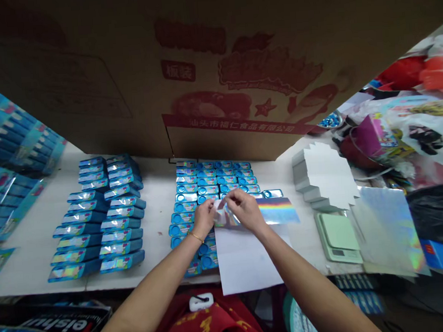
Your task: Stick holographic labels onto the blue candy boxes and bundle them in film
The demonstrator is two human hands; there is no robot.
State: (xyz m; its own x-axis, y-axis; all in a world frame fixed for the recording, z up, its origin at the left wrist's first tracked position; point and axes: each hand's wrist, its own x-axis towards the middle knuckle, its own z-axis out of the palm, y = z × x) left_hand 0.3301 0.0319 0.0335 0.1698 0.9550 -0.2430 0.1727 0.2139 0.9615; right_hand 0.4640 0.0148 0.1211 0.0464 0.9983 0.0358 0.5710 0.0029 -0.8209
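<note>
My left hand (pixel 205 218), with a bracelet at the wrist, pinches the left end of a shiny holographic sheet (pixel 280 213). My right hand (pixel 244 210) has its fingers bent together over the same sheet, which curls up between the two hands and shows a rainbow band further right. Exactly how the fingertips meet the sheet is too small to tell. Below the hands lies a white paper sheet (pixel 251 260). Rows of small blue printed packs (pixel 186 180), each with a round recess, lie under and behind my hands.
A big cardboard box (pixel 133 91) stands at the back. On the left are two columns of blue packs (pixel 121 223). Stacked white cards (pixel 328 173), a pale green scale (pixel 338 236) and more holographic sheets (pixel 385 225) occupy the right, beside bags.
</note>
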